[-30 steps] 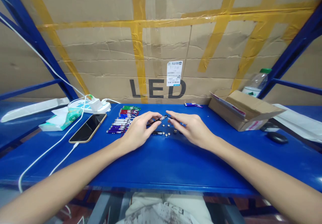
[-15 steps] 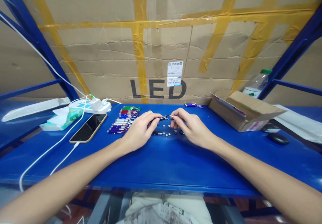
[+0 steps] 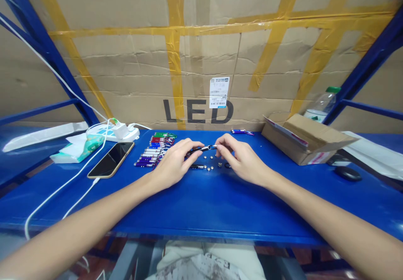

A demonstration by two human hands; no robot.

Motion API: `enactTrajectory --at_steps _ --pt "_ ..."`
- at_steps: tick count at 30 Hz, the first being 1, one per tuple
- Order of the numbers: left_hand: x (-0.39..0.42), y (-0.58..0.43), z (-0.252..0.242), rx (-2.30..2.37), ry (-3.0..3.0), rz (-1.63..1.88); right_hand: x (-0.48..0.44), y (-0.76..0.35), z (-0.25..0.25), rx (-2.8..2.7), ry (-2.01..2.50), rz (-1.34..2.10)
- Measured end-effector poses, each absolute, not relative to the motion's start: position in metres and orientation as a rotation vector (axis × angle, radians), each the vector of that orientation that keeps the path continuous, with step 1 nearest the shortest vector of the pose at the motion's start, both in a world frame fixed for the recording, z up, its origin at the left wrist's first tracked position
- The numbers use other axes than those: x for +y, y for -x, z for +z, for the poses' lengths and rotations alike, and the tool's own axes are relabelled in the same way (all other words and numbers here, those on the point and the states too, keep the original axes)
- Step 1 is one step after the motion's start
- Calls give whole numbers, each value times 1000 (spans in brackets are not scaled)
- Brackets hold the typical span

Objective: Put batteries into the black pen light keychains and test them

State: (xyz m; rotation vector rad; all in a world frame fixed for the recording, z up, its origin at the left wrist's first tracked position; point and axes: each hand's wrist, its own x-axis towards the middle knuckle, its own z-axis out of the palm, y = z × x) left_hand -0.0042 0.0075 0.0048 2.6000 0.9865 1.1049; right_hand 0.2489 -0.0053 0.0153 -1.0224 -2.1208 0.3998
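My left hand (image 3: 173, 160) pinches a slim black keychain penlight (image 3: 205, 148) between thumb and fingers, above the blue table. At its other end, the thumb and fingers of my right hand (image 3: 242, 156) are closed on the penlight's metal clip, which they partly hide. Below the hands lie several small silver button cells (image 3: 208, 168) and another black penlight (image 3: 197, 166), partly covered by my left hand. A dark ring-shaped piece (image 3: 227, 165) sits beside my right hand. Left of my left hand is a row of coloured penlights (image 3: 151, 154) with cords.
On the left of the blue table (image 3: 201, 213) are a phone (image 3: 111, 160), a tissue pack (image 3: 78, 149), a power strip (image 3: 129, 134) and white cables. One blue penlight (image 3: 242, 132) lies at the back. An open carton (image 3: 302, 141) and black mouse (image 3: 347, 173) stand right.
The penlight's clip, which stuck out as a loop before, now lies more in line with the body. My right hand has shifted very slightly; my left hand stays nearly still.
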Motion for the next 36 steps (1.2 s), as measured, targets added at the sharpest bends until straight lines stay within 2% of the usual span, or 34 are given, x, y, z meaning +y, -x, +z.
enactTrajectory --at_steps 10,20,28,36 --pt "9 5 3 1012 -2611 1080 -3 -249 13 -2188 973 395" --pt "6 4 -1 896 -2663 886 -6 -251 16 -2338 886 459" --pt "4 4 3 890 -2676 671 -2 -265 31 -2526 1010 798" --pt "1 4 1 620 -2642 477 -2 -272 39 -2748 975 1145"
